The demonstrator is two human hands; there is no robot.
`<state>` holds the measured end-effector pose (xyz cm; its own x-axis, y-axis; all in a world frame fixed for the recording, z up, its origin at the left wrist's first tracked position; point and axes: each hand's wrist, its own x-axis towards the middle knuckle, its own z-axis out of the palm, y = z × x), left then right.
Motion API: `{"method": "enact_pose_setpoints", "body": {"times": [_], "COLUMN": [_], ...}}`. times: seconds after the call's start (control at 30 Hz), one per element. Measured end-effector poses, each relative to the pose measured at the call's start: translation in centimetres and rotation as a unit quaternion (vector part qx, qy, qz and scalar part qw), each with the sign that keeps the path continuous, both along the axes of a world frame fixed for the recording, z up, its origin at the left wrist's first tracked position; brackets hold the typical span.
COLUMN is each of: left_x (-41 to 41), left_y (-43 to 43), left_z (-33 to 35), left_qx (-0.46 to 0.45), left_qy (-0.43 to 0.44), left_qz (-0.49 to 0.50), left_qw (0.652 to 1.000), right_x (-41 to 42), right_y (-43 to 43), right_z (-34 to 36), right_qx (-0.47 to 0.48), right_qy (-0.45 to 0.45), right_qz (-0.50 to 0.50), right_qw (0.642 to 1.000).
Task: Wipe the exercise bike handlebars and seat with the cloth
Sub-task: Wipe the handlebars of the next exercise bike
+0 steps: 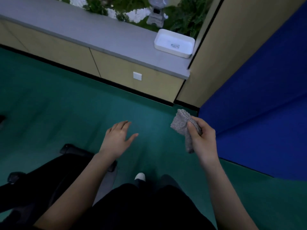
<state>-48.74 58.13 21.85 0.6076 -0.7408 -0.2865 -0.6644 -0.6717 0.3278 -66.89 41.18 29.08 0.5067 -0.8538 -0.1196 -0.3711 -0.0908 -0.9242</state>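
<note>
The person stands just right of the black exercise bike (49, 176), of which only dark frame parts show, too dim to tell handlebars from seat. The right hand (201, 138) is held well to the right of the bike, over the green floor (66, 105). Its fingers (200, 121) and thumb are curled round a grey textured cloth (181, 124), bunched so that one end sticks up above the grip and the other hangs below it. The cloth touches nothing on the bike.

The left hand (116, 138) hovers nearer the bike, just beyond its frame, palm down, with relaxed, slightly spread fingers holding nothing. A white shoe (140, 176) shows on the floor right of the bike.

Far beyond the bike a grey worktop (83, 30) runs along the window, with a white tray (172, 51) at its right end and a stone lantern (156, 14) outside behind it. A blue padded panel (257, 105) covers the wall furthest right of the bike.
</note>
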Motion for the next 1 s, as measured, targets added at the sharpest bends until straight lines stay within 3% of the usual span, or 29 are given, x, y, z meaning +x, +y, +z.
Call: {"method": "enact_pose_setpoints", "body": {"times": [0.4,0.67,1.0], "left_x": [6.6,10.8,18.6], "left_y": [-5.5,-13.8,-15.1], "left_z": [-1.7,0.2,-0.2], "left_qx": [0.057,0.033,0.037], "left_qy": [-0.013,-0.043,-0.044], "left_qz": [0.203,0.267,0.351], "left_qw": [0.977,0.962,0.935], "right_x": [13.8,22.2,35.0], "right_y": [-12.1,-22.1,-23.2], "right_z": [-1.7,-1.8,-1.3], "right_qx": [0.055,0.071,0.084], "right_qy": [-0.032,-0.047,-0.047], "right_qz": [0.168,0.228,0.342], "right_qw": [0.984,0.97,0.935]}}
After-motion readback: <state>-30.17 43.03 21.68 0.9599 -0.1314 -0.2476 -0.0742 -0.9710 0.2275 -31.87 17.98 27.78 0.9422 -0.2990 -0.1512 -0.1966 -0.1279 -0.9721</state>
